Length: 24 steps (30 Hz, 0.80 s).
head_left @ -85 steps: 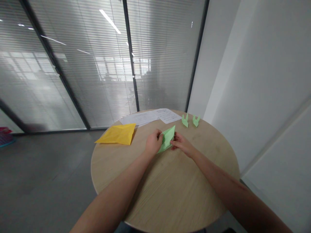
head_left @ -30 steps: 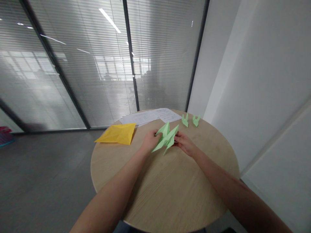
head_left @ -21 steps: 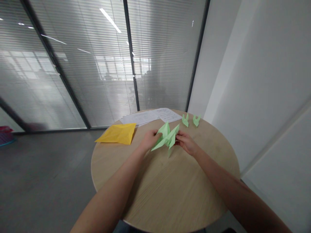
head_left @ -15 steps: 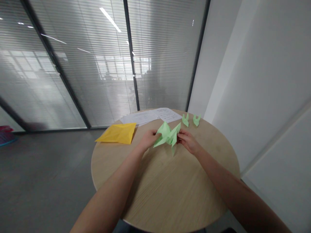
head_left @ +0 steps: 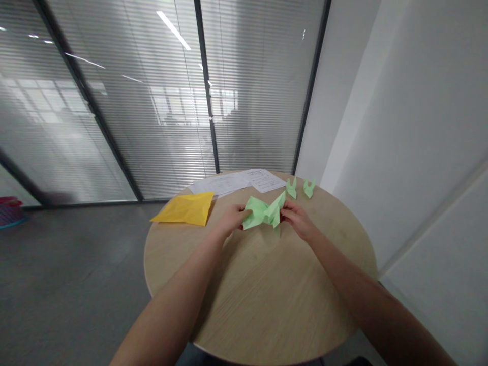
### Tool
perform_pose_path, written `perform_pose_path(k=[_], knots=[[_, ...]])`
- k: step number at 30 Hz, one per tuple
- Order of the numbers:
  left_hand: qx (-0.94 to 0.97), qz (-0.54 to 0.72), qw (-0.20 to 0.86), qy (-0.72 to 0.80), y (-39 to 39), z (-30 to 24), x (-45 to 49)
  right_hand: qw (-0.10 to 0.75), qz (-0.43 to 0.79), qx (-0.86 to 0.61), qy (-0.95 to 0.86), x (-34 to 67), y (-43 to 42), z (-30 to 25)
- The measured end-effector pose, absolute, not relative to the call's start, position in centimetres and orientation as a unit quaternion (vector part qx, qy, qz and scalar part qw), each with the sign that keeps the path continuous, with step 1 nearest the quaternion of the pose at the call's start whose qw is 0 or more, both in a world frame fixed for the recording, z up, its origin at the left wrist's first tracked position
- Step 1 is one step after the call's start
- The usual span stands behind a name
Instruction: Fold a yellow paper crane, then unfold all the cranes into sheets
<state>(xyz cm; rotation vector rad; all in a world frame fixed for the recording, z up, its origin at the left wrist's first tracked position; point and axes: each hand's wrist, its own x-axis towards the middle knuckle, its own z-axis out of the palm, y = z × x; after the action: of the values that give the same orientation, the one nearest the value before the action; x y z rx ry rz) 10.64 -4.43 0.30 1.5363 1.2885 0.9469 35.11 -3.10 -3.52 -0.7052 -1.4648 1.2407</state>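
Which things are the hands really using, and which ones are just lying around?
In use:
large green folded paper, held between left hand and right hand
round table, underneath

Just lying about, it seems:
two small green folded papers, maybe related
yellow paper
printed white sheets
pink-and-blue thing on the floor, too unclear to name

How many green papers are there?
3. One green folded paper is between the left hand and right hand; a smaller one is beyond, on the table, with a similar one to its right. Others could be hidden.
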Motion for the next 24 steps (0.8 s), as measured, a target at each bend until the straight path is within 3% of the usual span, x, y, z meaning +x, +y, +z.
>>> perform_pose_path(k=[6,15,24], knots=[[0.694,0.359,0.409,0.471,-3.9,-0.5,10.8,0.495,0.499,-0.293,-0.649,34.7,-3.8,-3.0],[0.751,0.403,0.328,0.407,-5.1,0.5,12.2,0.469,0.374,-0.31,-0.738,34.0,-4.6,-2.5],[0.768,0.398,0.293,0.407,-5.0,0.5,12.0,0.45,0.366,-0.315,-0.752,33.7,-5.0,-2.7]])
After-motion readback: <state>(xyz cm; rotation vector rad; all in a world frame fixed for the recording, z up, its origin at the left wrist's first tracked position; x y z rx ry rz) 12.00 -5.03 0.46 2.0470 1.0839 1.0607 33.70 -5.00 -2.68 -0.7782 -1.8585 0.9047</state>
